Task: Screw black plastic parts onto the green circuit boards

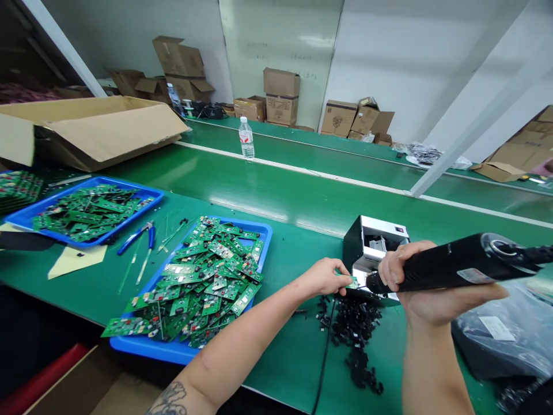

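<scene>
My left hand (327, 278) pinches a small green circuit board (354, 283) at its edge, in front of a black and silver machine (375, 241) with an opening in its front. In my right hand (401, 276) is a black electric screwdriver (453, 265), lying almost level with its cord running off to the right. Its tip points left and comes close to the board; whether they touch I cannot tell. Below both hands lies a heap of small black parts (356, 323). A blue tray (265, 236) piled with green circuit boards (211, 276) stands left of my left forearm.
A second blue tray (158, 199) of boards sits farther left, with blue-handled pliers (149, 236) beside it. An open cardboard box (116, 129) is behind. A water bottle (246, 138) stands mid-bench. At right lies a clear plastic bag (510, 328). A black cable (324, 363) crosses the front edge.
</scene>
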`<state>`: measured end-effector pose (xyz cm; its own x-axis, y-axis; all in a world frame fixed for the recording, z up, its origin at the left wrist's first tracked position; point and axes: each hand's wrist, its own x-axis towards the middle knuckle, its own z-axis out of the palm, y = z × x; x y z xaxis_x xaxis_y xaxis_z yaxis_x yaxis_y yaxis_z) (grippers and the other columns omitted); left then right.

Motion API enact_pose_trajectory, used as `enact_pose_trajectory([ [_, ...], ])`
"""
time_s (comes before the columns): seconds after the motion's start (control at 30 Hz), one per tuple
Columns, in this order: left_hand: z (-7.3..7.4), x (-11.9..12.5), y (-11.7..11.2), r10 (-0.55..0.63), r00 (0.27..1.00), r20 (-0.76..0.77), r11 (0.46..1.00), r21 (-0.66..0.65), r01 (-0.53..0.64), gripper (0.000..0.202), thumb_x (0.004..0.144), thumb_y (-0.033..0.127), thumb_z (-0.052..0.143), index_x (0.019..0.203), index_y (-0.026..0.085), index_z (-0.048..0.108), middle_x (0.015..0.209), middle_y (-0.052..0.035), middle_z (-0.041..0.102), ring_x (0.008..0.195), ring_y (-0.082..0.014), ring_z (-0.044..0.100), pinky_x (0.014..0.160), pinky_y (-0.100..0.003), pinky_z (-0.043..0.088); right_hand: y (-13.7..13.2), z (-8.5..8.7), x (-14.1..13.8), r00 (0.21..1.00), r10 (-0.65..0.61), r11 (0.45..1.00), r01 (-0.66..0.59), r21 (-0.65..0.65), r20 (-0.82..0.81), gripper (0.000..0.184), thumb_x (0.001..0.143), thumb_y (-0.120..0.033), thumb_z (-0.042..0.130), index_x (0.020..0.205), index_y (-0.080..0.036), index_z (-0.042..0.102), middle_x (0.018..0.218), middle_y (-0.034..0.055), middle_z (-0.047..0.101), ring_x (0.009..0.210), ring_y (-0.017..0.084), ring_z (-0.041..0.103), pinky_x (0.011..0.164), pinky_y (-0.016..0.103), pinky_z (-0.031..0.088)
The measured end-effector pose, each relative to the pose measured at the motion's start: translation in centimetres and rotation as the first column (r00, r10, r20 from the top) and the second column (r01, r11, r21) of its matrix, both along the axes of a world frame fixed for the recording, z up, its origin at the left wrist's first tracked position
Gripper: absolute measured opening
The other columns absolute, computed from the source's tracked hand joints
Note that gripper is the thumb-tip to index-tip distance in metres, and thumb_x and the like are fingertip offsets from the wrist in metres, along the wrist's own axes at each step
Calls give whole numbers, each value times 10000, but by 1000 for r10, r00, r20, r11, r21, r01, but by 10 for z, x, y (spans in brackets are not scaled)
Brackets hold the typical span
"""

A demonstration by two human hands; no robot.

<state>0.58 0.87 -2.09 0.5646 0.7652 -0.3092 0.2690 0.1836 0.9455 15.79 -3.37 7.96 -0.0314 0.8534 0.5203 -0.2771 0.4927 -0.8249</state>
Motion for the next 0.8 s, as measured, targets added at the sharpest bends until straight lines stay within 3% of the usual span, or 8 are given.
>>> enact_pose_trajectory([
  [0.3, 0, 0, 0, 6, 1000, -25, 1000, 21, -5, 279, 754, 383, 649, 898, 146, 620, 619, 4, 643, 497, -79, 450, 497, -199, 317, 1, -6, -1, 999, 40, 999, -40, -5, 20, 817, 582, -954, 420, 809, -224, 709, 445, 1, 550, 312, 145, 452, 336, 271, 347],
  [0.5, 10, -7, -1, -9, 1000, 30, 999, -38, 10, 206, 756, 313, 667, 854, 149, 589, 586, 17, 611, 486, -71, 437, 510, -201, 338, -6, 0, 17, 987, -141, 990, 138, -39, -79, 860, 594, -973, 340, 860, -250, 722, 421, -11, 494, 321, 128, 409, 339, 268, 332],
  [0.6, 8, -11, 10, 36, 999, 38, 996, -79, -33, 205, 802, 306, 644, 904, 144, 571, 627, 15, 617, 486, -61, 432, 505, -195, 342, -14, -4, 44, 970, -226, 958, 205, -202, -86, 853, 612, -964, 331, 900, -262, 719, 430, 2, 455, 336, 127, 389, 342, 283, 309],
  [0.7, -1, -9, 28, 188, 982, -21, 979, -72, -189, 188, 867, 263, 561, 996, 127, 554, 741, -14, 643, 518, -58, 465, 495, -181, 364, -19, -29, 79, 932, -362, 826, 326, -461, 12, 760, 645, -915, 388, 891, -275, 717, 527, 65, 494, 362, 154, 421, 340, 356, 305],
  [0.77, -8, -6, 44, 239, 969, -54, 970, -34, -241, 207, 886, 205, 501, 1055, 102, 560, 863, -63, 667, 587, -65, 525, 504, -168, 395, -19, -60, 104, 906, -421, 743, 373, -556, 45, 663, 655, -868, 426, 815, -296, 721, 580, 97, 504, 352, 170, 437, 323, 397, 278],
  [0.8, -10, -5, 52, 265, 962, -69, 964, -16, -266, 248, 881, 178, 486, 1101, 88, 557, 925, -92, 672, 633, -77, 560, 517, -170, 415, -18, -78, 116, 894, -447, 728, 377, -573, 21, 582, 675, -822, 454, 782, -313, 716, 582, 96, 505, 312, 156, 398, 307, 402, 245],
])
